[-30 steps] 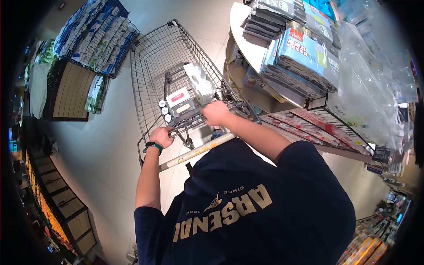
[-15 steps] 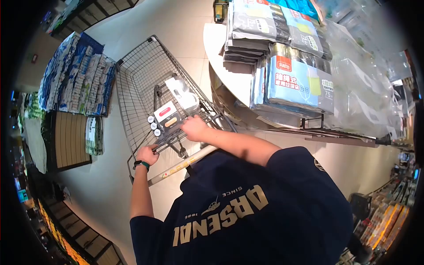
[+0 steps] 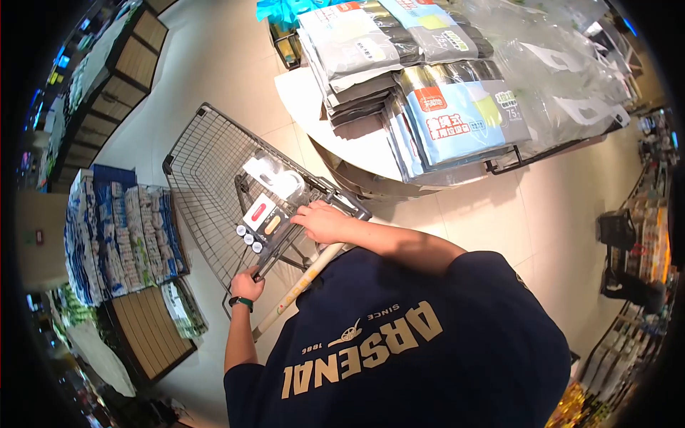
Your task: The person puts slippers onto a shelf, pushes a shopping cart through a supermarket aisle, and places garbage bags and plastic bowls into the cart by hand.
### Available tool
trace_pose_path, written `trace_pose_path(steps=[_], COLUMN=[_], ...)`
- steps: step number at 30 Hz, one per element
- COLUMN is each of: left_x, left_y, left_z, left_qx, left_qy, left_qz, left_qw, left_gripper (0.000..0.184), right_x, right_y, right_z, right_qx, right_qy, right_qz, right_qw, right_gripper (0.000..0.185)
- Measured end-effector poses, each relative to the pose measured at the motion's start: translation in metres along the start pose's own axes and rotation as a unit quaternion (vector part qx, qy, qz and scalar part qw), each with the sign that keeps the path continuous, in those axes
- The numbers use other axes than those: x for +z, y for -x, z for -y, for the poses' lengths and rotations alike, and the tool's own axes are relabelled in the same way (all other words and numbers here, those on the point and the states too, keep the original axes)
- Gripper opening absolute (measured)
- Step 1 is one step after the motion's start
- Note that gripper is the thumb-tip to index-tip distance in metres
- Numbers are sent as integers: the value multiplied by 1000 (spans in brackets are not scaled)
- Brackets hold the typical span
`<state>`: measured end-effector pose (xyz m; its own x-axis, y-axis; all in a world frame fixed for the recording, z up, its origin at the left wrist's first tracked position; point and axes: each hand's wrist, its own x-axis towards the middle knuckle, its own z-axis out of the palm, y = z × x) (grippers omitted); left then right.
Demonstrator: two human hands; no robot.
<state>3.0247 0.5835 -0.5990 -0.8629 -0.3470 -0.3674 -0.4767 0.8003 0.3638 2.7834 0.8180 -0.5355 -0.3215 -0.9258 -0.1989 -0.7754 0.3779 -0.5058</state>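
Observation:
A wire shopping cart [image 3: 207, 171] stands in front of me with its pale handle bar [image 3: 303, 282] close to my body. My left hand [image 3: 247, 284], with a dark watch on a green band at the wrist, is closed on the cart's near left rim. My right hand [image 3: 319, 220] is closed over the near rim further right, beside the goods. Inside the cart lie a clear-wrapped white item [image 3: 275, 176], a box with a red label [image 3: 258, 212], a dark pack with a yellow label [image 3: 273, 225] and several white-capped containers [image 3: 248, 239].
A round white table [image 3: 296, 93] with stacked blue and grey packs [image 3: 457, 121] stands at the right front, clear plastic bags [image 3: 564, 85] beside it. Blue and white packages [image 3: 125, 235] are piled on the left. Wooden shelving [image 3: 121, 93] runs along the upper left.
The cart has turned to the left with both hands still on it. The pack table has shifted left and the piled packages have moved lower in view.

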Motion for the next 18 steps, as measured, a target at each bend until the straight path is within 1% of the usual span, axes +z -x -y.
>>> trace_pose_path(steps=[2,4,8,10,11,13,14,16,17,18], left_x=[-7,-11,-26,-42,-44,-48,-48,-56,-60,-66], left_y=[-8,-20,-41,-52,-61,-77,-82,-93,-103,-103], left_z=[8,18,31,26,31,40,42,33,22,11], left_qx=[12,26,47,41,49,65,71,194,210,215], left_qy=[-8,-11,-24,-2,-4,26,24,-20,-44,-43], left_qz=[15,13,30,92,95,181,184,93,102,102], left_qw=[1000,1000,998,995,994,981,980,976,971,970], left_gripper=[37,37,39,43,43,50,50,50,55,55], right_x=[7,7,6,3,3,-6,-8,-23,-34,-44], right_y=[-7,-16,-22,-17,-12,3,11,28,40,49], right_z=[3,3,13,20,23,34,36,40,45,52], right_qx=[11,11,47,44,52,102,109,81,89,92], right_qy=[-13,-3,16,37,38,2,2,-118,-146,-143], right_qz=[-13,-33,-53,-129,-133,-134,-137,-229,-282,-284], right_qw=[1000,999,997,990,989,986,985,963,944,944], right_gripper=[44,42,41,40,40,36,36,28,24,24])
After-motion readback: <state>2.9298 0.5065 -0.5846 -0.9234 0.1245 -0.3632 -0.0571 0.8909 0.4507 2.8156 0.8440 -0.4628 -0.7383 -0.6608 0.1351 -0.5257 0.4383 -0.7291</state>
